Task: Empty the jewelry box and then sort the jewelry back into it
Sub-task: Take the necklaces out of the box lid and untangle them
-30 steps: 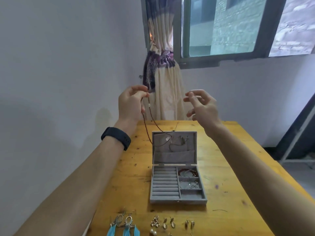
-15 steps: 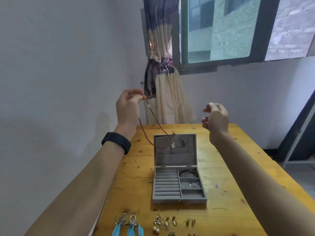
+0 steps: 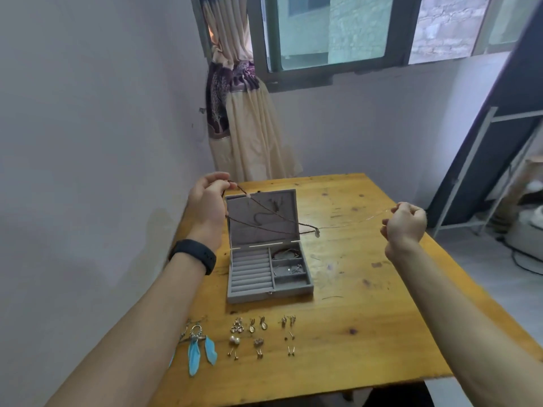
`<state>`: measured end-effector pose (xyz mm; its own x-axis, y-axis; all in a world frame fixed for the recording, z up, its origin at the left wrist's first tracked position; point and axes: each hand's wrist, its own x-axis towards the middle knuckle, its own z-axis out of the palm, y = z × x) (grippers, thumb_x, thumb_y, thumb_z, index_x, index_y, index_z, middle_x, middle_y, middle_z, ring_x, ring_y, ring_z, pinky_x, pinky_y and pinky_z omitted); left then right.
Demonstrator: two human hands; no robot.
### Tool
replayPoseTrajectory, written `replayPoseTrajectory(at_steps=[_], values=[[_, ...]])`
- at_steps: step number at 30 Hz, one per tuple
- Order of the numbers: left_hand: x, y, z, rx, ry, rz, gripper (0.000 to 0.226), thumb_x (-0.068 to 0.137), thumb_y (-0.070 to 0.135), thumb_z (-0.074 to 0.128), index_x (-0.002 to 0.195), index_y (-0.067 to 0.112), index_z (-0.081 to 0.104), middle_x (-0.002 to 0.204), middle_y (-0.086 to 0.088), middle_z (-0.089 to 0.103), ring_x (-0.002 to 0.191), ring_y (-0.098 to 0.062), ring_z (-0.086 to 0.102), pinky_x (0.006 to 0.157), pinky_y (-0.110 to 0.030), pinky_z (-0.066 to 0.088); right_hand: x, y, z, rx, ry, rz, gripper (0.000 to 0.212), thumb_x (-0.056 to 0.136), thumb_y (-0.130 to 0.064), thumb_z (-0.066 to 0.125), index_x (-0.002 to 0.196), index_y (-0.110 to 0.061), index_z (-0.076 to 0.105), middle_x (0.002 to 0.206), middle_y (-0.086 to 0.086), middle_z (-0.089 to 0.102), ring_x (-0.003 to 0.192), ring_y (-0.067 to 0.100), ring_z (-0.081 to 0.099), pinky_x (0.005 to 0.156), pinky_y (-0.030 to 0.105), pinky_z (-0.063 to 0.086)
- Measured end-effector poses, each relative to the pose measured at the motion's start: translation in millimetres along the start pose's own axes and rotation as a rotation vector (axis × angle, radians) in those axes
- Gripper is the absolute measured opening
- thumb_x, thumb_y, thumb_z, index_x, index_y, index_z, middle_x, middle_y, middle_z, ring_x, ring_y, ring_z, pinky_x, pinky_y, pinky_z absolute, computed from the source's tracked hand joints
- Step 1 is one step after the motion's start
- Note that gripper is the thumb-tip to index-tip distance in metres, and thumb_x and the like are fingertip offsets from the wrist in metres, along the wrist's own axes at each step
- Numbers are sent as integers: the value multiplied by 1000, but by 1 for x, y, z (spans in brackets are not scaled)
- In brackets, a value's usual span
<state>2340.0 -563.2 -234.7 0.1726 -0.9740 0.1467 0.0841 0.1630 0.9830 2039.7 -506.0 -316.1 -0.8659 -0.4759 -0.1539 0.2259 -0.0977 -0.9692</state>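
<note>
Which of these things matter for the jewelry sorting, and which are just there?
Part of the job: jewelry box; dark cord necklace in the left hand; thin chain in the right hand; small earrings and feather earrings on the table; bracelet inside the box.

Just there: curtain; window; metal rack; black wristband.

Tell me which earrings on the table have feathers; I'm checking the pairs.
The blue feather earrings at the left end of the layout; the other earrings are small metal pieces without feathers.
</note>
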Motion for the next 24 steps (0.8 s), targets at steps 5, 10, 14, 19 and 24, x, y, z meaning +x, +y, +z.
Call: replayPoseTrajectory(at_steps=[5,10,14,19,24], values=[[-36,-33,35,41,-235,-77,19,91,0,52,89,11,68,75,-6,69,45,-10,39,40,-20,28,7,33,-70,-212,-50,-70,21,100,-28,45,95,-12,57,94,3,61,64,16,50,58,36,41],[-69,-61,70,237,-658,-206,21,87,0,54,94,12,70,76,-6,69,50,-16,38,45,-24,23,2,46,-121,-344,-157,-205,22,98,-29,51,87,-16,65,85,1,65,65,17,54,58,32,43],[-76,-79,99,320,-828,-303,24,86,-2,55,96,12,72,74,-3,70,46,-15,20,39,-21,16,9,44,-126,-461,-237,-253,24,94,-28,52,83,-13,67,72,0,63,58,15,54,61,38,46],[-63,-109,136,462,-749,-267,23,88,3,54,100,12,72,82,-3,73,40,-11,28,39,-18,26,40,49,-109,-612,-263,-288,26,93,-36,50,83,-18,66,76,1,67,69,22,62,72,46,54],[-40,-145,165,673,-731,-147,19,91,11,54,94,23,68,88,2,74,43,-2,45,44,-19,38,77,65,-87,-765,-379,-324,23,95,-38,50,88,-24,66,83,-8,68,80,22,65,75,40,54]])
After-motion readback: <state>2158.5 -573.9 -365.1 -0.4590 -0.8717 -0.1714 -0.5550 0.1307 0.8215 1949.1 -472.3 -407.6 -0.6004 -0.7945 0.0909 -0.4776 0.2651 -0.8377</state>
